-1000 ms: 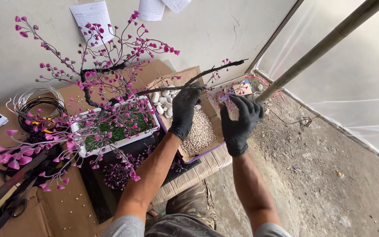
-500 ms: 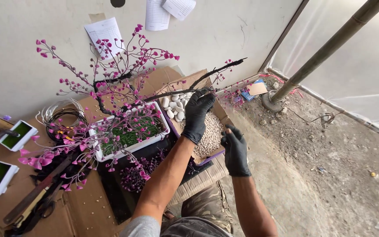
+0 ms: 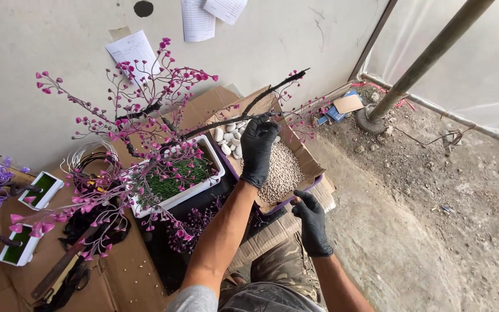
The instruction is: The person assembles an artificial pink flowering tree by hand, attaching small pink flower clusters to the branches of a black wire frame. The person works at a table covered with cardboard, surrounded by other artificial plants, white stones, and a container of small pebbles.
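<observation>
The black-gloved left hand (image 3: 259, 138) is clenched around the dark, stiff wire branch (image 3: 244, 115) of the pink-beaded artificial tree (image 3: 140, 121). It is probably light but snag-prone, best held by that bare stem. Nearer than the tree, the black-gloved right hand (image 3: 312, 219) curls loosely; I cannot tell whether it holds anything.

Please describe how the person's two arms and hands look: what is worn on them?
Both hands wear black gloves that fit closely and end at the wrist: the left hand and the right hand. The glove material looks smooth and slightly shiny. Both forearms are bare. A short grey sleeve covers the left upper arm. No watch, ring or marking shows.
</observation>
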